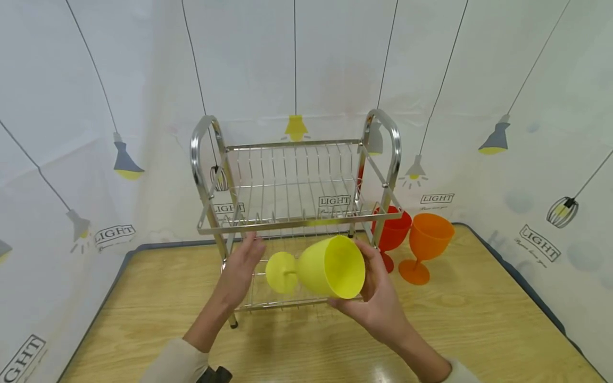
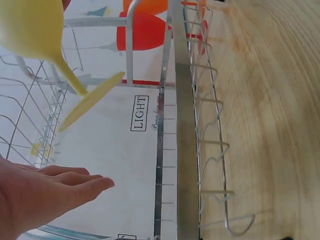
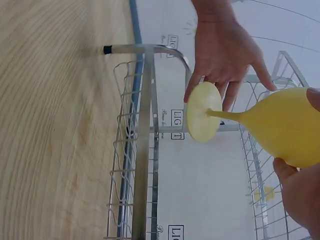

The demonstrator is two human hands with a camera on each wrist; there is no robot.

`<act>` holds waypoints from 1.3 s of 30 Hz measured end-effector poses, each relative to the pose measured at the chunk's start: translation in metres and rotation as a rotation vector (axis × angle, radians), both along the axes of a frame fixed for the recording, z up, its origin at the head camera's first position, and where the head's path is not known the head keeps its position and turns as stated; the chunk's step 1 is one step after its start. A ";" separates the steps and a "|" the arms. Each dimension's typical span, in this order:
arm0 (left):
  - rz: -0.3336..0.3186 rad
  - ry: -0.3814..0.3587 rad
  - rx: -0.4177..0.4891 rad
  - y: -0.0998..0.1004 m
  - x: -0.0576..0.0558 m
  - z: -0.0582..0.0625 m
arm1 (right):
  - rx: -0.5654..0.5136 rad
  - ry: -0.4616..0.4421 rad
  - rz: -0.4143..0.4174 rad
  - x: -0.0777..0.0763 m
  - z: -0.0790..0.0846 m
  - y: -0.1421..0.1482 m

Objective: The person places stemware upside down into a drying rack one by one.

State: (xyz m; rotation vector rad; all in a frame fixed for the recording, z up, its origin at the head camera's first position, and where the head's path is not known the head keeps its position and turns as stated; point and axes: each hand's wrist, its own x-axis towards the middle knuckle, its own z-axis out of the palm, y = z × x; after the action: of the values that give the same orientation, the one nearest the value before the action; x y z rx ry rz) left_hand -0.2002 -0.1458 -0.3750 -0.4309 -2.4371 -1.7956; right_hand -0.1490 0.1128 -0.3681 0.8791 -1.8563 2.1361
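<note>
A yellow plastic goblet (image 1: 316, 268) lies tipped sideways in the air in front of the rack's lower tier, its mouth toward the right and its foot to the left. My right hand (image 1: 378, 303) grips it round the bowl near the rim, thumb below. Left of the foot, my left hand (image 1: 239, 271) has its fingers extended and holds nothing. In the left wrist view a gap shows between the left hand (image 2: 55, 192) and the goblet's foot (image 2: 92, 102). Both hands are by the two-tier chrome dish rack (image 1: 299, 224).
A red goblet (image 1: 395, 229) stands behind the rack's right side, partly hidden by its post. Beside it stands an orange goblet (image 1: 428, 239). The wooden table (image 1: 469, 324) ends at a patterned wall covering (image 1: 297, 69) behind.
</note>
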 end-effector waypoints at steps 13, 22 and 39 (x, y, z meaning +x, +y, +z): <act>-0.276 -0.420 0.511 0.004 -0.004 -0.001 | 0.177 0.561 -0.128 0.011 0.016 -0.016; -0.468 -0.652 0.771 0.006 -0.007 -0.008 | 0.389 0.934 -0.159 0.000 -0.001 -0.015; -0.395 -0.757 0.812 0.014 0.000 -0.006 | 0.612 1.262 -0.203 -0.014 -0.020 -0.011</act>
State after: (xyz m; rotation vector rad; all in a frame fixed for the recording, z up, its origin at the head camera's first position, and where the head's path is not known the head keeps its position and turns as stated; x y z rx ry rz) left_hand -0.1997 -0.1321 -0.3805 -0.1571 -1.6828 -3.3599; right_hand -0.1633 0.1014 -0.3883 1.5267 -1.6384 0.4789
